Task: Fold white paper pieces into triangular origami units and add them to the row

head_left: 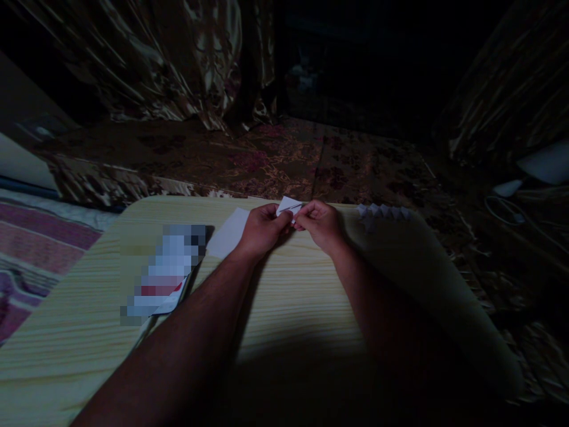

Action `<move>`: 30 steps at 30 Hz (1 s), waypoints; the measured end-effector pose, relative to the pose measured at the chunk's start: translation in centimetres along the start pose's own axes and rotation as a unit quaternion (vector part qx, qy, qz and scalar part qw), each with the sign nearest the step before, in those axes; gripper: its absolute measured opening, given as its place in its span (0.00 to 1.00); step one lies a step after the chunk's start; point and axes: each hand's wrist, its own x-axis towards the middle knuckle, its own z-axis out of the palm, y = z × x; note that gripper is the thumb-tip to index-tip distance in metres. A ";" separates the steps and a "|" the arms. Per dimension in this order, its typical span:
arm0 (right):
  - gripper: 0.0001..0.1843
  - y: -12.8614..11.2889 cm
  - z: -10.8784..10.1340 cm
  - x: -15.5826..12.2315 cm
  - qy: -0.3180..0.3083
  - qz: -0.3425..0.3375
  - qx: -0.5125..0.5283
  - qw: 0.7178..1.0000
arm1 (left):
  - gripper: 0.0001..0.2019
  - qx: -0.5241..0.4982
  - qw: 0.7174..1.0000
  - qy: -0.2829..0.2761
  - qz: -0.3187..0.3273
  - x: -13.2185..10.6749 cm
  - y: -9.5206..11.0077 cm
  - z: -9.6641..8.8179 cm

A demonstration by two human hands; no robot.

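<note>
A small folded piece of white paper (288,203) is held up near the far edge of a light wooden table (302,308). My left hand (265,228) grips it from the left, thumb on its lower part. From the right, my right hand (320,224) pinches its lower right corner, thumb and forefinger together. A dark slanting line, perhaps a fold gap, crosses the paper. Flat on the table beside my left hand lies a white paper sheet (229,234), partly covered by that hand.
A phone-like device (171,267) with a blurred screen lies left of my left forearm. Several small folded paper pieces (384,212) stand in a row at the far right. Patterned cloth (267,154) and curtains (191,65) are beyond the table; a white cable (502,213) lies right.
</note>
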 end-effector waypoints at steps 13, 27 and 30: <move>0.08 -0.4 0.0 -0.1 0.013 0.000 -0.028 1.000 | 0.16 -0.047 0.999 0.006 -0.005 0.0 -0.2 0.1; 0.08 -0.3 0.0 -0.1 0.007 0.001 -0.033 0.999 | 0.20 -0.042 0.999 0.016 0.013 0.0 0.1 0.2; 0.09 -0.2 0.0 -0.1 0.004 0.007 -0.024 1.000 | 0.22 -0.031 0.999 0.025 0.016 0.0 0.2 0.3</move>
